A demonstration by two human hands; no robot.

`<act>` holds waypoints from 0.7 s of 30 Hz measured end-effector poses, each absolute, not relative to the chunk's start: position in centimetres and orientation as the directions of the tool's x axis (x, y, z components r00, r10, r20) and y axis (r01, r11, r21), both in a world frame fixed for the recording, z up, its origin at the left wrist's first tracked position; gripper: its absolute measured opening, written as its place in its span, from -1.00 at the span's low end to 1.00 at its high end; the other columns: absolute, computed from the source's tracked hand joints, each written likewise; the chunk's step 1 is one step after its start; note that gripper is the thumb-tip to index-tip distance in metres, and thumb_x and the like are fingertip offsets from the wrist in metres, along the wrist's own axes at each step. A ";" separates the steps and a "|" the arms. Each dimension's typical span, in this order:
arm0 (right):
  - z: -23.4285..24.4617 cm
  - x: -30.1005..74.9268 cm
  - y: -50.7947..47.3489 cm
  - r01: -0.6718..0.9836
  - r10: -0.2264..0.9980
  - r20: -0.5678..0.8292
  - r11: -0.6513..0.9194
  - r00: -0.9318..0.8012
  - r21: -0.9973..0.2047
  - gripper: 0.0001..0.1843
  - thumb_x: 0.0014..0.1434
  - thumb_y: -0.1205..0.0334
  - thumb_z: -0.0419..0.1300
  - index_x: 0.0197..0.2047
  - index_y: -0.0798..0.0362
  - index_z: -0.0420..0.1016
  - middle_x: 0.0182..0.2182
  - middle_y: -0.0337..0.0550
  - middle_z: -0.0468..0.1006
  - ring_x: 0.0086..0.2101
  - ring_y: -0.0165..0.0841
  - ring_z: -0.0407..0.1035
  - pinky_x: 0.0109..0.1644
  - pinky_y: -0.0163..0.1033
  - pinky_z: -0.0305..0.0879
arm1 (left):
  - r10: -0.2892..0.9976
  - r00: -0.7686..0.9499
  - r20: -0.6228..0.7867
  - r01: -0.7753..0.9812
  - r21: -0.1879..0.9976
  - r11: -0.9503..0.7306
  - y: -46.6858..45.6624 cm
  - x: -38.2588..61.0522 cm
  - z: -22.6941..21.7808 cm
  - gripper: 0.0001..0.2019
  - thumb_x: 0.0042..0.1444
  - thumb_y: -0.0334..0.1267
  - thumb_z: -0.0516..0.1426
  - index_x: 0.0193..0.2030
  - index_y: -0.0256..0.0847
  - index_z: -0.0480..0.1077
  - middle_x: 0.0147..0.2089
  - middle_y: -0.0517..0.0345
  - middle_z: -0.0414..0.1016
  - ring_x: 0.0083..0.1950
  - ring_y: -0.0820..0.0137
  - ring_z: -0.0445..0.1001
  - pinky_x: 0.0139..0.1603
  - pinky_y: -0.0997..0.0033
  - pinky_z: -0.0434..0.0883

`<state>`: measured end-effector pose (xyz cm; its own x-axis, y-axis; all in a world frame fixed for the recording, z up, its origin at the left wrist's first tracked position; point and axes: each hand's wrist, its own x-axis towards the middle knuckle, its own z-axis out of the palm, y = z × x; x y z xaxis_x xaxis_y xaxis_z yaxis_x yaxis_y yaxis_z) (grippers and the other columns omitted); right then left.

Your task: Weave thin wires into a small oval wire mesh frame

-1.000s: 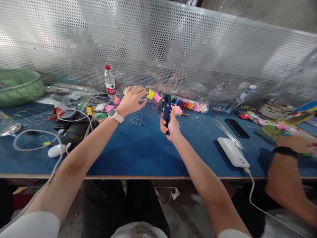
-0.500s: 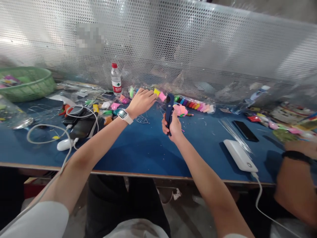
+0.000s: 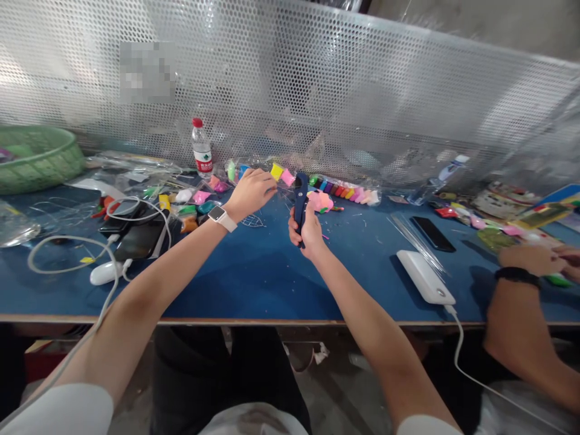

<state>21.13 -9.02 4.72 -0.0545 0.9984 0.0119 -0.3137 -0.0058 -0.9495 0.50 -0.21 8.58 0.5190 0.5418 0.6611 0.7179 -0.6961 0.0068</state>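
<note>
Fingers [image 3: 292, 222] of my right hand [image 3: 308, 232] are wrapped fully around a dark blue tool [image 3: 299, 196], held upright over the middle of the table [image 3: 254, 278], toward its back edge. My left hand [image 3: 249, 192] lies curled on clear packets of coloured clay [image 3: 281, 175] along that back edge; I cannot tell whether it grips one. I judge a light pinch on one packet corner works best, tool kept clear of the small wire mesh [image 3: 252, 222].

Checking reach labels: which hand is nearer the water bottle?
Left. The left hand sits right of the water bottle; the right hand, gripping a blue tool, is farther right.
</note>
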 end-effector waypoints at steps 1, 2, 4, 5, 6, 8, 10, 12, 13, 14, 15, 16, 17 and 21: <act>4.7 21.1 -9.0 -0.299 0.999 0.024 0.010 -0.043 -0.954 -0.19 0.44 -0.70 0.05 -0.20 -0.06 0.42 -0.61 -0.45 0.27 -0.74 -0.54 -0.03 -0.73 -0.33 -0.04 | 0.547 0.516 0.659 0.717 0.017 -0.697 -0.2 0.5 8.6 -0.78 0.57 -0.26 0.16 -0.06 -0.17 0.66 0.02 -0.06 0.75 0.12 0.05 0.64 0.26 -0.05 0.49; 4.6 21.1 -9.0 -0.285 0.999 0.037 0.025 -0.036 -0.958 -0.19 0.43 -0.71 0.06 -0.21 -0.06 0.43 -0.62 -0.45 0.27 -0.74 -0.53 -0.02 -0.73 -0.33 -0.04 | 0.549 0.512 0.660 0.718 0.022 -0.696 -0.2 0.6 8.6 -0.77 0.58 -0.24 0.16 -0.06 -0.17 0.66 0.02 -0.05 0.76 0.12 0.06 0.65 0.25 -0.03 0.49; 4.5 21.1 -9.1 -0.257 0.997 0.068 0.058 -0.031 -0.965 -0.17 0.40 -0.74 0.08 -0.22 -0.06 0.44 -0.62 -0.45 0.27 -0.75 -0.54 -0.01 -0.74 -0.33 -0.04 | 0.549 0.509 0.663 0.726 0.012 -0.688 -0.5 0.7 8.8 -0.76 0.60 -0.20 0.16 -0.04 -0.17 0.66 0.02 -0.04 0.77 0.12 0.07 0.67 0.25 -0.02 0.48; 4.5 21.1 -9.1 -0.244 0.996 0.083 0.071 -0.036 -0.967 -0.16 0.38 -0.75 0.09 -0.23 -0.05 0.45 -0.62 -0.44 0.27 -0.76 -0.54 0.00 -0.74 -0.33 -0.03 | 0.550 0.512 0.660 0.734 -0.004 -0.679 -0.7 0.9 8.9 -0.76 0.61 -0.20 0.15 -0.02 -0.18 0.65 0.01 -0.04 0.78 0.11 0.07 0.68 0.27 -0.02 0.48; 4.4 21.1 -9.1 -0.232 0.995 0.093 0.081 -0.042 -0.969 -0.15 0.37 -0.75 0.10 -0.23 -0.05 0.46 -0.62 -0.44 0.27 -0.76 -0.54 0.01 -0.75 -0.32 -0.02 | 0.552 0.518 0.653 0.744 -0.025 -0.668 -0.9 1.1 9.0 -0.77 0.61 -0.20 0.15 0.02 -0.18 0.65 0.00 -0.04 0.78 0.09 0.08 0.69 0.28 -0.02 0.47; 4.4 21.0 -9.3 -0.209 0.993 0.103 0.089 -0.060 -0.974 -0.15 0.37 -0.75 0.10 -0.23 -0.05 0.47 -0.61 -0.43 0.29 -0.76 -0.54 0.02 -0.75 -0.32 -0.01 | 0.565 0.537 0.627 0.762 -0.074 -0.643 -1.4 1.4 9.2 -0.77 0.62 -0.24 0.14 0.15 -0.21 0.62 -0.03 -0.07 0.79 0.03 0.09 0.71 0.29 -0.02 0.48; 4.4 20.9 -9.4 -0.194 0.992 0.098 0.081 -0.080 -0.978 -0.16 0.38 -0.74 0.10 -0.22 -0.05 0.47 -0.61 -0.42 0.30 -0.76 -0.54 0.02 -0.75 -0.32 0.01 | 0.583 0.555 0.594 0.774 -0.110 -0.624 -1.7 1.7 9.3 -0.74 0.63 -0.28 0.10 0.23 -0.25 0.60 -0.06 -0.10 0.79 -0.04 0.10 0.73 0.24 0.01 0.50; 4.3 20.8 -9.4 -0.193 0.992 0.087 0.067 -0.094 -0.979 -0.16 0.39 -0.74 0.09 -0.22 -0.05 0.47 -0.61 -0.43 0.30 -0.76 -0.54 0.02 -0.76 -0.33 0.02 | 0.590 0.570 0.572 0.772 -0.127 -0.623 -2.0 2.0 9.2 -0.72 0.64 -0.31 0.05 0.15 -0.24 0.62 -0.12 -0.10 0.78 -0.10 0.13 0.72 0.14 0.07 0.51; 4.3 20.8 -9.5 -0.198 0.992 0.084 0.063 -0.098 -0.978 -0.16 0.38 -0.74 0.09 -0.22 -0.05 0.47 -0.61 -0.43 0.30 -0.76 -0.54 0.03 -0.76 -0.33 0.02 | 0.586 0.576 0.570 0.767 -0.128 -0.629 -2.0 2.0 9.2 -0.70 0.65 -0.32 0.03 0.08 -0.23 0.63 -0.14 -0.09 0.77 -0.12 0.15 0.72 0.09 0.10 0.51; 4.3 20.8 -9.4 -0.203 0.991 0.083 0.061 -0.101 -0.977 -0.15 0.38 -0.75 0.09 -0.22 -0.04 0.47 -0.61 -0.43 0.30 -0.76 -0.54 0.03 -0.76 -0.33 0.03 | 0.578 0.581 0.573 0.760 -0.127 -0.638 -2.1 2.1 9.2 -0.67 0.65 -0.33 0.02 0.02 -0.21 0.64 -0.15 -0.08 0.76 -0.13 0.16 0.71 0.06 0.12 0.51; 4.3 20.8 -9.4 -0.209 0.991 0.086 0.063 -0.102 -0.976 -0.14 0.36 -0.76 0.10 -0.22 -0.04 0.48 -0.61 -0.43 0.30 -0.76 -0.54 0.03 -0.76 -0.33 0.02 | 0.569 0.585 0.578 0.752 -0.123 -0.648 -2.1 2.1 9.2 -0.66 0.65 -0.33 0.01 -0.02 -0.20 0.63 -0.15 -0.07 0.75 -0.13 0.17 0.71 0.03 0.13 0.51; 4.2 20.8 -9.4 -0.215 0.991 0.091 0.067 -0.103 -0.974 -0.14 0.35 -0.77 0.11 -0.21 -0.04 0.48 -0.61 -0.44 0.29 -0.76 -0.54 0.03 -0.76 -0.33 0.02 | 0.564 0.588 0.580 0.745 -0.116 -0.657 -2.2 2.0 9.2 -0.65 0.65 -0.34 0.01 -0.03 -0.20 0.63 -0.14 -0.07 0.75 -0.13 0.17 0.71 0.01 0.14 0.51; 4.2 20.8 -9.3 -0.219 0.990 0.094 0.069 -0.105 -0.973 -0.13 0.33 -0.78 0.12 -0.21 -0.04 0.48 -0.61 -0.44 0.29 -0.76 -0.54 0.03 -0.76 -0.33 0.02 | 0.564 0.590 0.578 0.738 -0.104 -0.667 -2.2 2.0 9.3 -0.65 0.65 -0.34 0.00 -0.03 -0.21 0.63 -0.13 -0.08 0.75 -0.12 0.17 0.71 0.00 0.15 0.51; 4.1 20.8 -9.2 -0.229 0.989 0.084 0.055 -0.121 -0.972 -0.11 0.29 -0.81 0.12 -0.20 -0.04 0.47 -0.61 -0.43 0.32 -0.76 -0.51 0.08 -0.74 -0.31 0.08 | 0.591 0.591 0.549 0.710 -0.006 -0.704 -2.1 1.9 9.4 -0.67 0.62 -0.38 0.00 0.02 -0.25 0.62 -0.04 -0.11 0.76 -0.01 0.17 0.73 -0.01 0.21 0.56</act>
